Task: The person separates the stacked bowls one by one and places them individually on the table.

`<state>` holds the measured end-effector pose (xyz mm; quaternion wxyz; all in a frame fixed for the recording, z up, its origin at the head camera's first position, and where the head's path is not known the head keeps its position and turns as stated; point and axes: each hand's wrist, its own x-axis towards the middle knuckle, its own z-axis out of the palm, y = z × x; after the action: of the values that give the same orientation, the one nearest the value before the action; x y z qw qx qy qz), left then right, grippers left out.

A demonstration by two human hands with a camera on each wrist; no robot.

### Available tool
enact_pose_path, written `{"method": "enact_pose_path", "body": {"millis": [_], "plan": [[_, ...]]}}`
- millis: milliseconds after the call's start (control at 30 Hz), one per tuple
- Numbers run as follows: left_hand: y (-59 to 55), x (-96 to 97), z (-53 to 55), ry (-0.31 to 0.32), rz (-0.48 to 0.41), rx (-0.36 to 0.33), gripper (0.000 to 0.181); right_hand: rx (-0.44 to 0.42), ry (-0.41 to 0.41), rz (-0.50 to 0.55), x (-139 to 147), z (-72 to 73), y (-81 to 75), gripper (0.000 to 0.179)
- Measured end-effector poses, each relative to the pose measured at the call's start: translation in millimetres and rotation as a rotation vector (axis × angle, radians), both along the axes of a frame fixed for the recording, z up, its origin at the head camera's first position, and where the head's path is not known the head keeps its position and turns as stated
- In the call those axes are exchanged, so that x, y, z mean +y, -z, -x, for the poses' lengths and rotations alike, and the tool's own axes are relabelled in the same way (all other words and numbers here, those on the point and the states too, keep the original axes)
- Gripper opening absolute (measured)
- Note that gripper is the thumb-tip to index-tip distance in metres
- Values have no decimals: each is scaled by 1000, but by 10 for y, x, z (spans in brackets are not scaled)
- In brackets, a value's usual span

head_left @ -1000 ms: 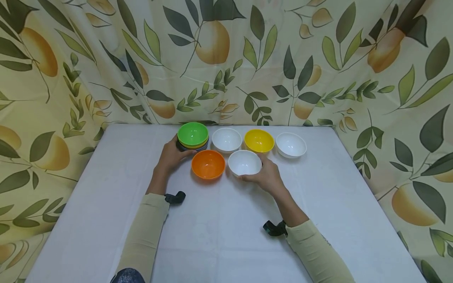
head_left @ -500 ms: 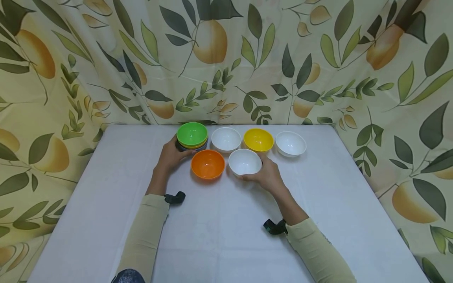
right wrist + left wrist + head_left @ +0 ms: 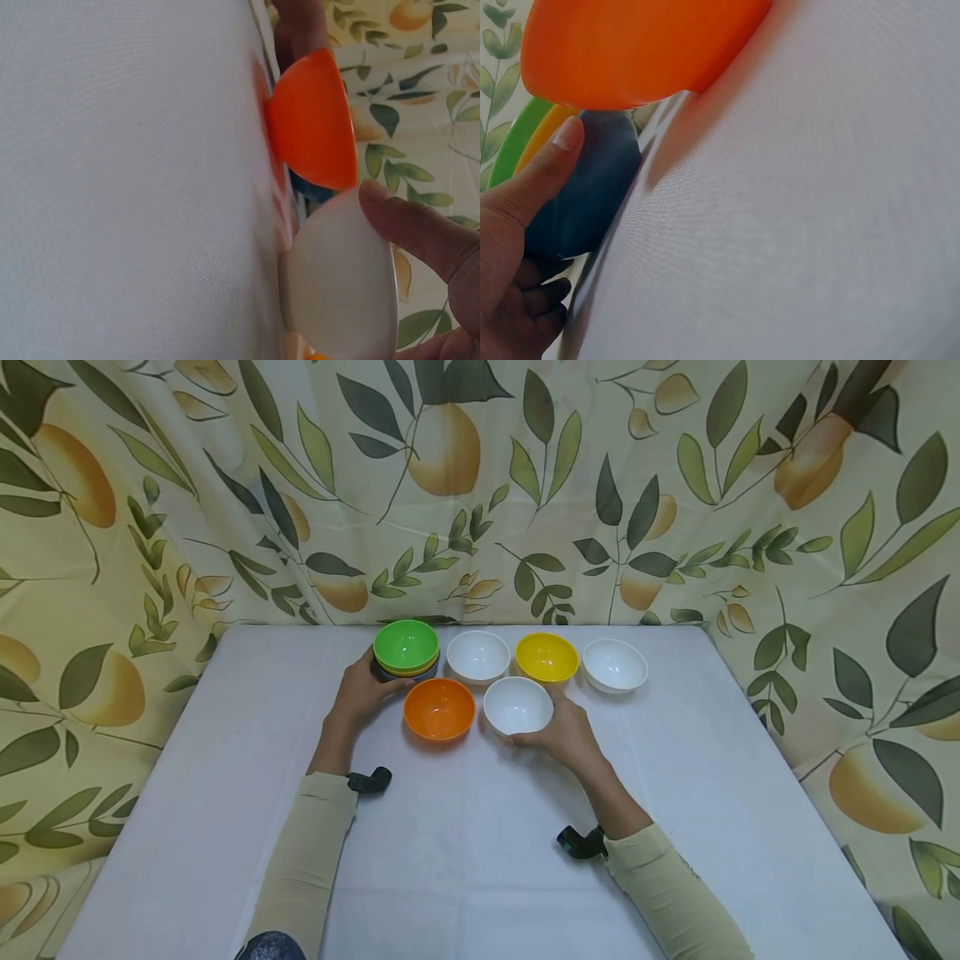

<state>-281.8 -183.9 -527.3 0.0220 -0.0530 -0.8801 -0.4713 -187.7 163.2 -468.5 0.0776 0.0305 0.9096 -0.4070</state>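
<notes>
At the back left stands a stack of nested bowls, a green bowl (image 3: 406, 644) on top, a yellow one under it and a dark blue bowl (image 3: 592, 180) at the bottom. My left hand (image 3: 362, 692) grips this stack from its left side, thumb across the front. My right hand (image 3: 562, 732) holds a white bowl (image 3: 517, 705) by its right side, thumb near the rim in the right wrist view (image 3: 341, 277). Between the hands an orange bowl (image 3: 439, 710) sits upright on the table, close in front of the stack.
Behind these, a white bowl (image 3: 477, 657), a yellow bowl (image 3: 547, 658) and another white bowl (image 3: 615, 666) stand in a row along the back of the white-covered table (image 3: 465, 860). A curtain (image 3: 480, 527) with a fruit-and-leaf print hangs right behind the table's far edge.
</notes>
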Motion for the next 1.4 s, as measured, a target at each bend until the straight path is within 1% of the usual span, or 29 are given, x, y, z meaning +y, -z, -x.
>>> {"method": "enact_pose_path", "body": {"millis": [300,633,767,900,1067,1267,1400], "plan": [[0,3,-6,4,-1,11,106,17,-12,-12,-4,-33,-25,112],[17,3,9,1,-6,12,105,0,-16,-20,-3,-33,-46,113],[6,2,1,-3,1,6,105,-26,-14,-29,-3,-37,-71,114],[-8,2,-13,-4,6,4,106,-54,-9,-35,1,-56,-133,115],[-20,0,-23,-5,9,10,106,-43,-23,-53,-2,-94,-257,111],[-18,-3,-24,-6,3,15,105,-2,-11,-79,-35,-94,-402,124],[-13,2,-22,-3,2,-6,106,2,-12,-83,-67,-60,-474,126]]}}
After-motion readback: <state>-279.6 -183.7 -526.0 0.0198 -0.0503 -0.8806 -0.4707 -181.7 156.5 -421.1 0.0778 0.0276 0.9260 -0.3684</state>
